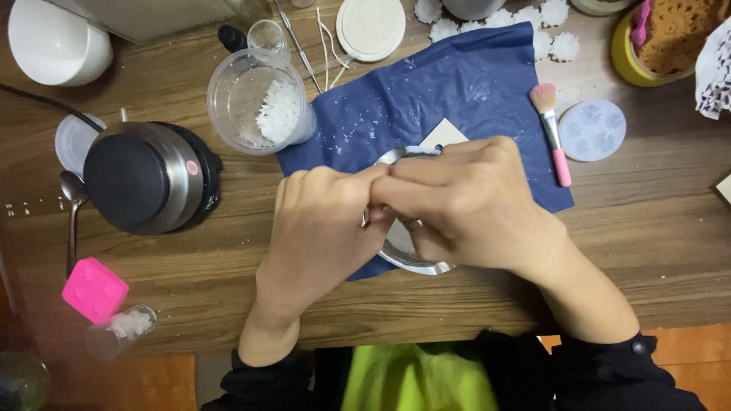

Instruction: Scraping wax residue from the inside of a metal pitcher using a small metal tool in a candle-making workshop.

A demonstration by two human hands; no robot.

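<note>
Both hands meet over the metal bowl (403,255) on the blue sheet (457,84): left hand (324,228) and right hand (464,202) pinch something small, hidden; best kept centred above the bowl, grip light

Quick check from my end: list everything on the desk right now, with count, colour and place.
metal dish: one, silver, under both hands on the blue sheet
blue sheet: one, dark blue, desk centre
clear cup: one, holds white flakes, left of the sheet
hot plate: one, black and silver, left
spoon: one, silver, left of the hot plate
white bowl: one, top left
pink mould: one, lower left
small jar: one, clear, lying beside the pink mould
brush: one, pink handle, right edge of the sheet
round mould: one, pale blue, right of the brush
white flower shapes: several, top
left hand: over the dish
right hand: fingertips meet the left hand's
</note>
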